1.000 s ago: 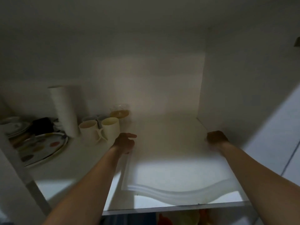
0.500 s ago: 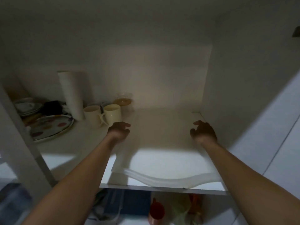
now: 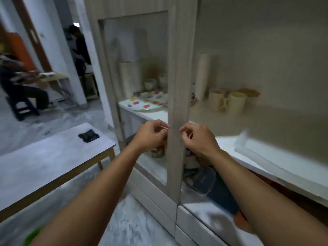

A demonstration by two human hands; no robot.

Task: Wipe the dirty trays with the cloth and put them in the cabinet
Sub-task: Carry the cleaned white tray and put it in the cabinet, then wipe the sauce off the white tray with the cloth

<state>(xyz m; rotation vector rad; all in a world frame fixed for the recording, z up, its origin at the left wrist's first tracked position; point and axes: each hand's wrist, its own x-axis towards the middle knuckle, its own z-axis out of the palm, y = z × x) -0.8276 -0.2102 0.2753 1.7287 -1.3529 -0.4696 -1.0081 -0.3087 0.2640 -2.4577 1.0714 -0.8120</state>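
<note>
A white tray (image 3: 276, 162) with a wavy rim lies flat on the cabinet shelf (image 3: 257, 178) at the right, in the open half of the cabinet. Both my hands are outside the cabinet, in front of the upright wooden frame of the glass door (image 3: 175, 103). My left hand (image 3: 150, 135) hovers just left of that frame and my right hand (image 3: 197, 139) just right of it. Their fingers are loosely curled and hold nothing. A dark cloth (image 3: 88, 135) lies on the grey table (image 3: 44, 166) at the left.
Two cream mugs (image 3: 225, 102), a tall white roll (image 3: 202, 77) and a polka-dot plate (image 3: 143, 103) stand on the same shelf, left of the tray. Containers fill the shelf below (image 3: 204, 180). A person (image 3: 17, 82) sits on a stool at the far left.
Both hands have let go of the white tray and pulled back out of the cabinet. My view has backed away and turned left, so the door, table and room now show.
</note>
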